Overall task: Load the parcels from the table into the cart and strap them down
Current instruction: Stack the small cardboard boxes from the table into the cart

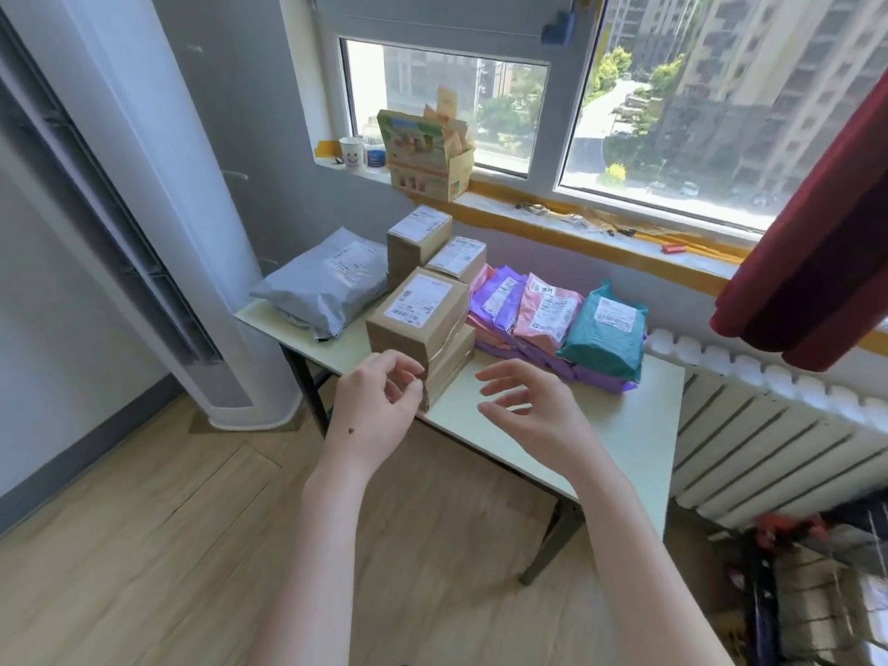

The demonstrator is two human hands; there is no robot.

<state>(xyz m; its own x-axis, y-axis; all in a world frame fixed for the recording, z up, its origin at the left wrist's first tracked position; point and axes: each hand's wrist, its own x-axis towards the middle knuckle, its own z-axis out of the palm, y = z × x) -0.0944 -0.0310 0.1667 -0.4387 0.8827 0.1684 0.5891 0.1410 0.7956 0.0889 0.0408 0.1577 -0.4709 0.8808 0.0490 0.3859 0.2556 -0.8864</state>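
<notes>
A: 2 bare hands, left hand (372, 401) and right hand (533, 406), fingers spread, holding nothing, flank the front stack of brown boxes (423, 329) on the table (615, 425).

B: Likely to lift it from both sides. The cart (817, 593), blurred, waits at lower right.

A pale rectangular table (624, 425) carries brown cardboard boxes (423, 319) at centre, a grey plastic mailer (326, 286) at ten o'clock, and purple, pink and teal mailer bags (552, 324) at two o'clock.
</notes>
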